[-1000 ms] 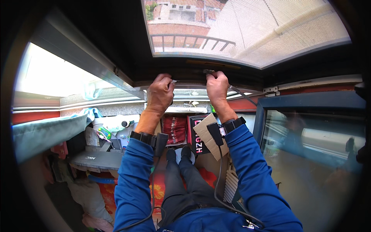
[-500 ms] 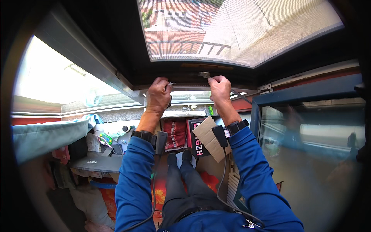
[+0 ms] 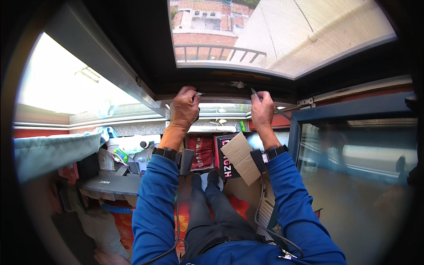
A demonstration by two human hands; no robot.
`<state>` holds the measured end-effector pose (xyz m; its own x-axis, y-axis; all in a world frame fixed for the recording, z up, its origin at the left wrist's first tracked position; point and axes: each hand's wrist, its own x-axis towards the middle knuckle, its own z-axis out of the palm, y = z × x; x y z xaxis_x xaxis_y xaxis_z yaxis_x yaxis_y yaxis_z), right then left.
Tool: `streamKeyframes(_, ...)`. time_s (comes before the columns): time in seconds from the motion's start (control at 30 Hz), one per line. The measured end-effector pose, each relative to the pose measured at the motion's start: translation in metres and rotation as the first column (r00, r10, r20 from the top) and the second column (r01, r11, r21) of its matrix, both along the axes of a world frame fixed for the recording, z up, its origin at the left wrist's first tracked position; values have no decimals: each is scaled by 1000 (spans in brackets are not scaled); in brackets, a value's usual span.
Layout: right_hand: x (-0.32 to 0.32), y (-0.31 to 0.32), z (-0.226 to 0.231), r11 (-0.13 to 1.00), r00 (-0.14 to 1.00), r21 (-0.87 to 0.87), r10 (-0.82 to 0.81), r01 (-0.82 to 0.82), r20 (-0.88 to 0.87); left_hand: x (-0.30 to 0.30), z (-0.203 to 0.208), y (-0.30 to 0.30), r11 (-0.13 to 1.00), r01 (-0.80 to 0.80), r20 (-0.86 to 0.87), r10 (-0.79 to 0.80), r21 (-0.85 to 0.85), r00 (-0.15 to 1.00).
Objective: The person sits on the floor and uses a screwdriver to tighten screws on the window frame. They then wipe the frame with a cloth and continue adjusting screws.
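Both my hands are raised to the dark lower frame point(image 3: 212, 88) of a screened window. My left hand point(image 3: 184, 107) is closed in a pinch, with a small white scrap point(image 3: 199, 93) sticking out between thumb and forefinger. To the right, my right hand point(image 3: 263, 110) pinches a thin, pale, pointed piece point(image 3: 253, 91) whose kind I cannot make out. Between the hands, a crumpled greyish-white wad point(image 3: 238, 84) rests against the frame, just left of the right fingertips and apart from them.
An open glass sash point(image 3: 353, 145) stands at the right. Below are a flat cardboard piece point(image 3: 242, 160), a dark box point(image 3: 223, 145) and a red package point(image 3: 202, 152). On the left are a light-blue cloth point(image 3: 57, 150), a white bottle point(image 3: 132, 144) and a dark monitor point(image 3: 110, 184).
My right hand has shifted right, away from the crumpled wad, which stays at the frame. The pale piece now shows at its fingertips. My left hand keeps its pinch in about the same place.
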<state>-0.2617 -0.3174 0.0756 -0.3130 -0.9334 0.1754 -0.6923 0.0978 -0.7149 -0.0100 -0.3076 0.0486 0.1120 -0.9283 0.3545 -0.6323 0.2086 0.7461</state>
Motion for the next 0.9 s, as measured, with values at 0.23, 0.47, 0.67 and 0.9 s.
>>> streamKeyframes(0.23, -17, 104, -49, 912, 692, 391, -202, -126, 693, -2, 9, 6, 1000, -9, 20, 10, -28, 1000)
streamKeyframes(0.47, -34, 194, -145, 682, 493, 727, -606, -82, 624, -12, -42, 88, 994, -102, -216, 109, 46, 970)
streamKeyframes(0.67, -27, 170, -232, 628, 599, 770, -574, -117, 559, -33, -185, 161, 646, 148, -659, 750, 749, 62)
streamKeyframes(0.9, -13, 103, -341, 675, 809, 728, -357, -123, 467, -32, -350, 135, 629, 77, -600, 767, 774, -226)
